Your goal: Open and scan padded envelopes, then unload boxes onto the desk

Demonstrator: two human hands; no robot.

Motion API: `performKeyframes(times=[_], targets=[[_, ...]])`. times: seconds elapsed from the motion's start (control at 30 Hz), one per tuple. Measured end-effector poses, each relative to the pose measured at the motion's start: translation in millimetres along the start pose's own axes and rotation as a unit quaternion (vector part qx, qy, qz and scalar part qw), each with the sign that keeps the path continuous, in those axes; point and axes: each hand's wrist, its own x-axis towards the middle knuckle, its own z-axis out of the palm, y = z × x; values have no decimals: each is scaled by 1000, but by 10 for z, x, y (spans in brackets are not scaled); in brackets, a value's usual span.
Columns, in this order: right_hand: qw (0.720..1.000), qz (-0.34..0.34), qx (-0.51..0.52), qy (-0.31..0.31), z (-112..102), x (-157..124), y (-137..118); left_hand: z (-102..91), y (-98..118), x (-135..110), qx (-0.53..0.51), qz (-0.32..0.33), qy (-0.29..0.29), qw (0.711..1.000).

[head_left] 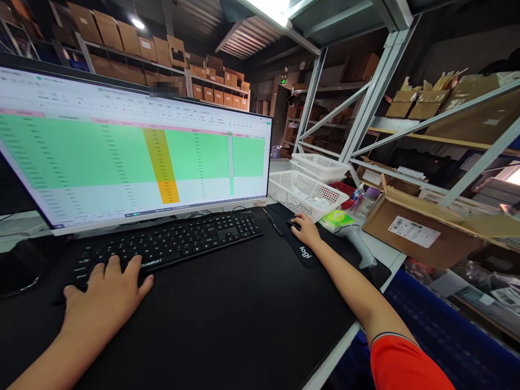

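Note:
My left hand [106, 290] rests with spread fingers at the lower left of a black keyboard [190, 238], fingertips on its front keys. My right hand [305, 229] curls over a small dark computer mouse [291, 222], most of which the fingers hide. Under the mouse lies a black mouse pad [305, 255] with a white "logi" mark. A pen [273, 222] lies between the keyboard and the mouse. Behind the keyboard stands a wide monitor [134, 146] showing a spreadsheet with green rows and a yellow-orange column; its text is too blurred to read.
White perforated baskets [306, 190] stand beyond my right hand. A green-and-white packet [338, 219] and a grey barcode scanner [358, 245] lie right of it. An open cardboard box [418, 230] stands at the right, near metal shelving [368, 103]. A black desk mat [211, 319] covers the desk.

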Motion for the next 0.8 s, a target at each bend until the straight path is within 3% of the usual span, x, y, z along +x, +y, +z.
performKeyframes(times=[0.33, 0.8], targets=[[999, -36, 17, 19, 71, -7, 107, -136, 65, -73, -5, 10, -13, 1000], [999, -49, 4, 25, 77, -11, 124, -93, 33, -76, -19, 4, -21, 1000]])
